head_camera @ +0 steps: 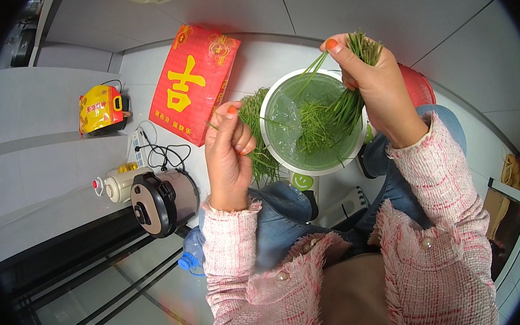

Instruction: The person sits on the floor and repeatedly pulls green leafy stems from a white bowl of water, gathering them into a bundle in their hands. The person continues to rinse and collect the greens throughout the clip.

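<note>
My right hand (374, 85) grips a bunch of thin green stalks (348, 106), probably garlic chives, with the cut ends up and the leaves hanging down. Its thumb and forefinger also pinch a few loose stalks (312, 72). My left hand (230, 153) is closed with the thumb against the forefinger, and a green shred (212, 126) sticks out there. Below both hands stands a round, white-rimmed bin (283, 160) with a translucent plastic liner. Green scraps (315, 127) lie inside it. A larger heap of green stalks (262, 164) rests to its left, partly behind my left hand.
A red printed bag (188, 85) stands at the back left. Further left are a yellow bag (99, 107), a power strip (139, 147) with black cables, a cream jug (120, 186) and an electric pressure cooker (166, 203). A red basket (415, 86) sits behind my right wrist.
</note>
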Demonstrator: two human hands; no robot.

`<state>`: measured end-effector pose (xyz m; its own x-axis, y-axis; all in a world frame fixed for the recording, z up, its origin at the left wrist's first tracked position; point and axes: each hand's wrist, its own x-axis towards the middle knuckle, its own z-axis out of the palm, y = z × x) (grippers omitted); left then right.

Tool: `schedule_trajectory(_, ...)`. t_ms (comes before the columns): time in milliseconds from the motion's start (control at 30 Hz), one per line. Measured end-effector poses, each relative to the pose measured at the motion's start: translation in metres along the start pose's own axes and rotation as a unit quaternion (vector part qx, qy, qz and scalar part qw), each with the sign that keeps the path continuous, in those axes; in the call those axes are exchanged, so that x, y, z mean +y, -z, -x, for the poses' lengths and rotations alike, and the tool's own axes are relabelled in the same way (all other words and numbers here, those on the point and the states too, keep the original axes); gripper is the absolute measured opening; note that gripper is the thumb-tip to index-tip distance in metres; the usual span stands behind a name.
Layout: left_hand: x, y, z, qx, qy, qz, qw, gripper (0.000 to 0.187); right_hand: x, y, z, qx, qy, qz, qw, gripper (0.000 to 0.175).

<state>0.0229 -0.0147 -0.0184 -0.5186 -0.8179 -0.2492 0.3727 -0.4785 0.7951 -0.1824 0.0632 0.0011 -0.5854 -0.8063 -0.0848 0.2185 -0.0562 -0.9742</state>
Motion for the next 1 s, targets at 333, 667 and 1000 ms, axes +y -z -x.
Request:
schedule_trajectory(333,-0.003,-0.026,0.003,-0.024,0.001,-0.171,0.985,0.019,-0.003,-0.002,0.009,-0.106,-0.042,-0.026,0.993,0.015)
schedule_trajectory(667,-0.005,-0.036,0.008,-0.066,-0.004,-0.275,0.959,0.018,0.001,-0.007,0.014,-0.152,-0.049,-0.011,0.987,0.022)
schedule_trajectory(1000,-0.004,-0.032,0.006,-0.059,0.000,-0.276,0.959,0.014,-0.002,-0.007,0.016,-0.202,-0.065,0.007,0.977,0.022)
